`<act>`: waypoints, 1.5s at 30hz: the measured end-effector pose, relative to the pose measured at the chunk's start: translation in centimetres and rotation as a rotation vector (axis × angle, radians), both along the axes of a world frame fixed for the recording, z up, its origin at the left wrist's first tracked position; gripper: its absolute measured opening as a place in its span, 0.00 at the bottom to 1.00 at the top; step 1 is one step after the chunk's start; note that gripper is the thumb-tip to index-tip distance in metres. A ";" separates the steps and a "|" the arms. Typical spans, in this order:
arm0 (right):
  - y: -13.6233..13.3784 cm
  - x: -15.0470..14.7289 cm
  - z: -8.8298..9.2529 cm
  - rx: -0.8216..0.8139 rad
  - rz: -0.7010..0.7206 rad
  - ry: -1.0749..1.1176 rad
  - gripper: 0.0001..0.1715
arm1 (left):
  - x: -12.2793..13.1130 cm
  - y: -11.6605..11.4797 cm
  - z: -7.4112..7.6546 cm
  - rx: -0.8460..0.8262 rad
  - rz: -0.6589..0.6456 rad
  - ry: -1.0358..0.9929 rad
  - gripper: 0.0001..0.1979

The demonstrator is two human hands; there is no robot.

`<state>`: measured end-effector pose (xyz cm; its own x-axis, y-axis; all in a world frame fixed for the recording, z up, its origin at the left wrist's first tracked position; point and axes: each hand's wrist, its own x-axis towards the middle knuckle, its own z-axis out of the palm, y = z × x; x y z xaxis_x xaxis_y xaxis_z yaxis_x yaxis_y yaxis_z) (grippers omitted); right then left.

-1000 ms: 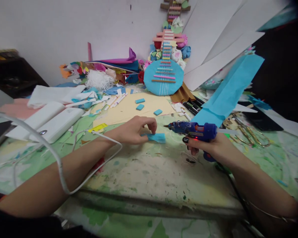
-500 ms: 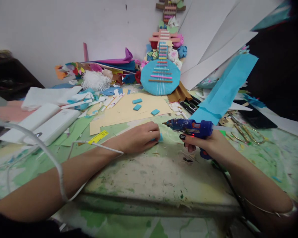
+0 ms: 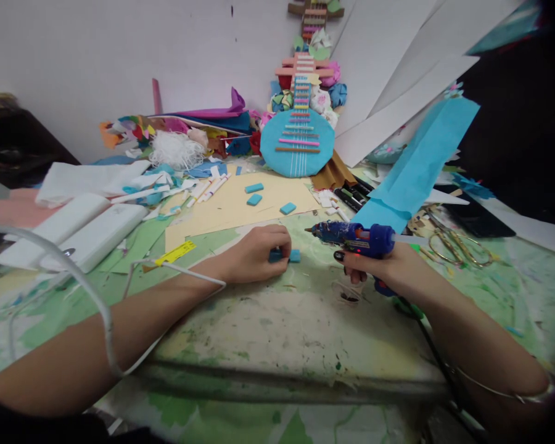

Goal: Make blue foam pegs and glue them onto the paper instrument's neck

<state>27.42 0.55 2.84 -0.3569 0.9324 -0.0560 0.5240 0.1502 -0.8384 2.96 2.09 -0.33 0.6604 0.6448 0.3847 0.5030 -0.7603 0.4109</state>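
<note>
My left hand (image 3: 254,251) rests on the paint-stained table (image 3: 296,327) with its fingers curled over a small folded blue paper piece (image 3: 284,255). My right hand (image 3: 388,271) grips a blue hot glue gun (image 3: 356,239), its nozzle pointing left and a red light glowing on its body. The nozzle tip hangs a little to the right of and above the blue piece, apart from it. A white cable (image 3: 106,308) loops over my left forearm.
A cream sheet (image 3: 240,206) behind my hands carries three small blue pads (image 3: 254,198). A blue paper guitar (image 3: 298,139) leans on the wall. White boxes (image 3: 87,231) lie left; a blue paper strip (image 3: 420,160), scissors (image 3: 448,246) and pens (image 3: 351,197) lie right.
My left hand has folded the blue paper strip up small and pressed it under its fingers. The glue gun has stayed beside it, shifting slightly.
</note>
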 end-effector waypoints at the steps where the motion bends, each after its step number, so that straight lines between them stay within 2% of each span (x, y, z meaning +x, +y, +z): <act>1: 0.0 0.0 0.0 -0.001 0.002 0.005 0.14 | 0.0 0.0 0.0 -0.003 0.001 0.000 0.05; 14: -0.1 0.0 0.4 -0.019 -0.018 -0.006 0.15 | -0.1 0.0 0.0 -0.028 0.001 0.009 0.05; 20: -0.1 0.0 0.1 -0.069 -0.033 -0.001 0.14 | 0.5 -0.3 0.3 -0.016 0.034 0.049 0.01; 24: -0.1 0.1 0.0 -0.083 -0.048 0.015 0.14 | 0.8 -0.4 0.4 -0.014 0.010 0.052 0.02; 32: -0.3 0.8 0.7 -0.227 0.114 -0.020 0.12 | 0.7 -0.3 0.4 -0.029 0.018 0.034 0.04; 35: -0.3 0.7 0.7 -0.268 0.126 -0.004 0.11 | 0.6 -0.3 0.3 -0.024 0.024 0.040 0.04; 45: -0.5 0.3 0.4 -0.242 0.155 -0.025 0.13 | 0.5 -0.2 0.0 -0.005 0.028 0.039 0.04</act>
<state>27.72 0.07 3.29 -0.4900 0.8253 -0.2807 0.5317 0.0277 -0.8465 3.48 1.89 -0.30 0.6567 0.6650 0.3558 0.5398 -0.7439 0.3941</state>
